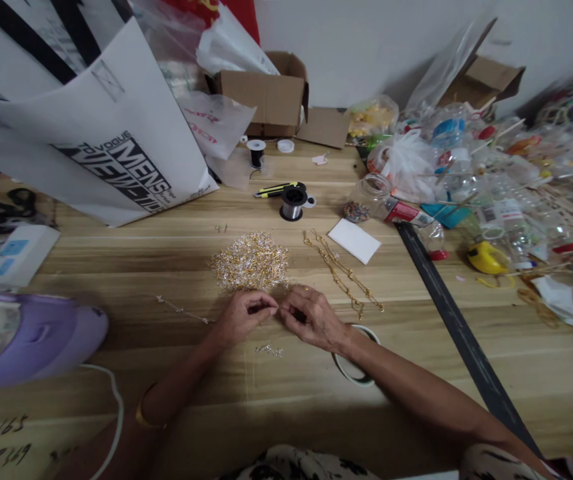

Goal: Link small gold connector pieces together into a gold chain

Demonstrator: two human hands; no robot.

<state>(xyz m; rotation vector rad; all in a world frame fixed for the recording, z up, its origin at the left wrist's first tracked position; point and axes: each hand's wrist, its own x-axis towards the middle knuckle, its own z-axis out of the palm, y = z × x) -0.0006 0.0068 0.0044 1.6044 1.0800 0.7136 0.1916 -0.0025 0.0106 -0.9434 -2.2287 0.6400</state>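
My left hand and my right hand meet at the fingertips over the wooden table, both pinched on a tiny metal piece too small to make out. Just beyond them lies a pile of small gold and silver beaded links. Two assembled gold chains lie to the right of the pile. A thin chain trails left of my left hand, and a few loose links rest under my wrists. A roll of tape sits beneath my right forearm.
A wire spool, a yellow-black cutter and a white pad lie beyond the pile. A large white bag and cardboard box stand behind. Plastic bottles and clutter fill the right; a purple device sits left.
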